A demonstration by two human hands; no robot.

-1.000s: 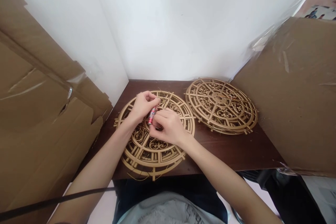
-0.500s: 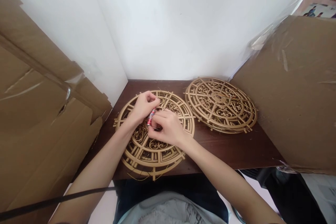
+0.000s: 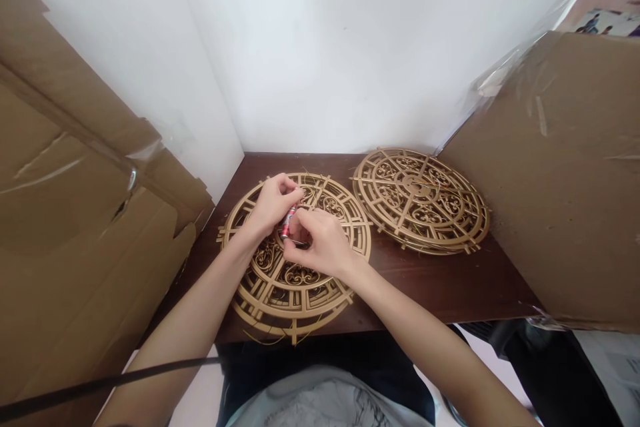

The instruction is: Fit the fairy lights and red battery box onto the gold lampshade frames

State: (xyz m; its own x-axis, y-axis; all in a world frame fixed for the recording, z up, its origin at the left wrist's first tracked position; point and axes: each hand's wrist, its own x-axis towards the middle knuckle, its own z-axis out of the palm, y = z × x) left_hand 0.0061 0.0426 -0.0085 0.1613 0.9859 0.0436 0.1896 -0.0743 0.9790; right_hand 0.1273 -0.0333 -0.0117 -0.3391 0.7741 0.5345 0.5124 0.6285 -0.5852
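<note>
Head view: red tube (image 3: 287, 223) sat between both hands, long axis slanting far-right to near-left. Left hand (image 3: 269, 205) gripped far end; right hand (image 3: 323, 245) pinched near end. Both over gold disc (image 3: 295, 295) by table (image 3: 425, 288) left edge.

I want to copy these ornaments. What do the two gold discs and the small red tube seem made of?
The near disc and far disc look like thin cut fretwork, wood or plastic, painted matte gold: flat strips, open scrolls. The small red tube, between left hand and right hand, looks glossy, perhaps plastic or metal; too small to tell.
</note>
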